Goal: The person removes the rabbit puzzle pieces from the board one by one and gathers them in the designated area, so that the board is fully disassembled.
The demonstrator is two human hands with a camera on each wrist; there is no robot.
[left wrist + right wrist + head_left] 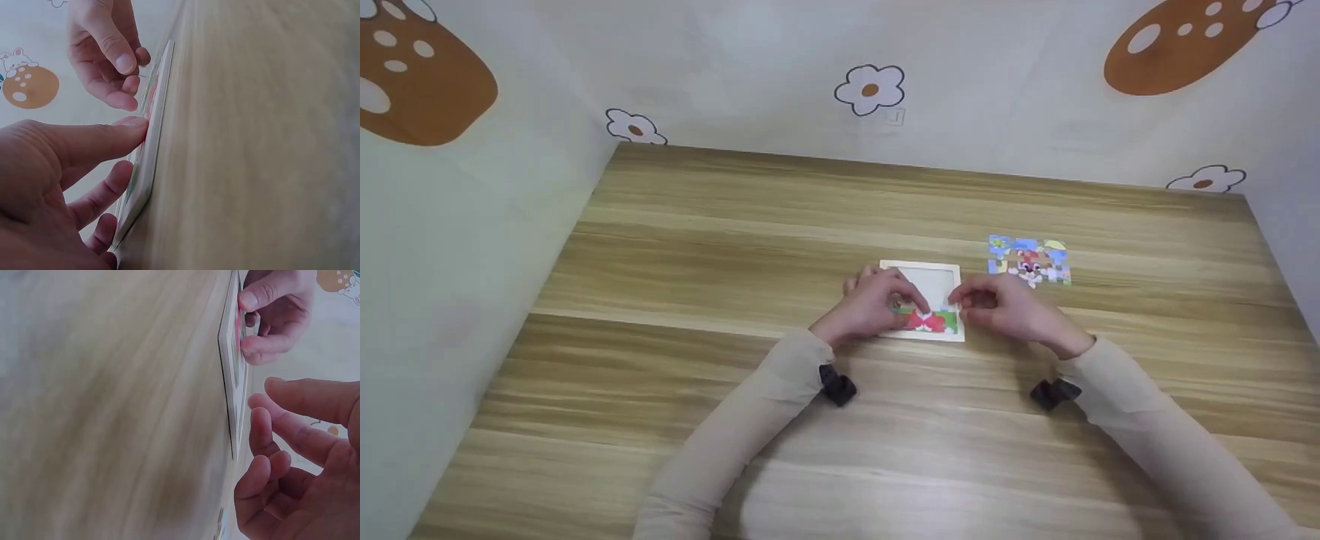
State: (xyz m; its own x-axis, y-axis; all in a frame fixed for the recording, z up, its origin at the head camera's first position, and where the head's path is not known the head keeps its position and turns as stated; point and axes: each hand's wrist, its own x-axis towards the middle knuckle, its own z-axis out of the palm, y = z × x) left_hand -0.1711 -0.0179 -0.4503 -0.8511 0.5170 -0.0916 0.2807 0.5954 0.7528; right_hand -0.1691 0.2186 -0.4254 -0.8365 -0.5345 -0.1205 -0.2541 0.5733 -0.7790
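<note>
A jigsaw tray [934, 338] with a pale rim lies flat on the table. Red and green puzzle pieces [928, 322] fill its near strip, while the far part shows bare white backing. My left hand [874, 301] reaches over the left side, its thumb and index fingertips pressing on the pieces. In the left wrist view, the thumb [107, 140] meets the red area beside the rim. At the tray's right edge hovers my right hand [1011, 306], fingers loosely bent and thumb apart from them, with nothing visible between them.
To the right beyond my right hand lies a cluster of colourful puzzle pieces [1031, 259], showing part of an animal's face. The wood-grain table [720, 240] meets patterned walls [750, 90] at the back and sides. Dark wrist mounts [838, 386] hang at both cuffs.
</note>
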